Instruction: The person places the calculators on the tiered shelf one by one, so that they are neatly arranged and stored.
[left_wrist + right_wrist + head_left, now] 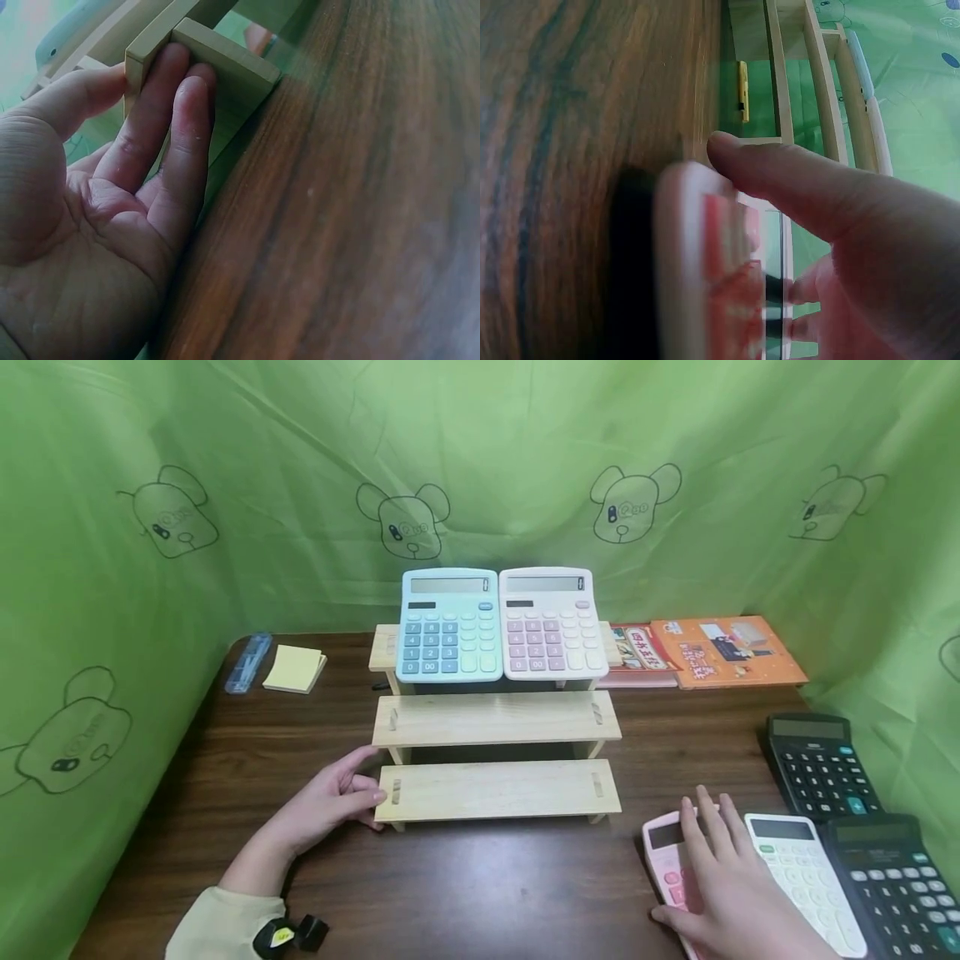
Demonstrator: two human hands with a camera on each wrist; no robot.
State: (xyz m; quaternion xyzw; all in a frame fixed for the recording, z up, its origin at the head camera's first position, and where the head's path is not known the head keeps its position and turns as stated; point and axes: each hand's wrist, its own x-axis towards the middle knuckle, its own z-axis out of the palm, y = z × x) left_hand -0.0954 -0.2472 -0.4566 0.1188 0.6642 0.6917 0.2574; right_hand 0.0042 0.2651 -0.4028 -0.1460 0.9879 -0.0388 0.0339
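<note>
My left hand (337,793) pinches the left end of the lowest step (498,789) of a pale wooden three-tier stand. In the left wrist view, its thumb lies on the board's edge (135,71) and its fingers reach in beneath. At the front right my right hand (731,877) spans a pink calculator (660,852) and holds it, the thumb along its left edge and the fingers stretched over its upper part. The palm hides much of the keys. A blue calculator (450,627) and a white calculator with lilac keys (553,627) lean side by side on the top tier.
Right of the right hand lie a white calculator (810,877) and two black calculators, one in front (892,893) and one behind (821,764). Books (735,652) lie at the back right. Yellow sticky notes (292,668) and a blue object (249,664) sit back left. Green cloth encloses the table.
</note>
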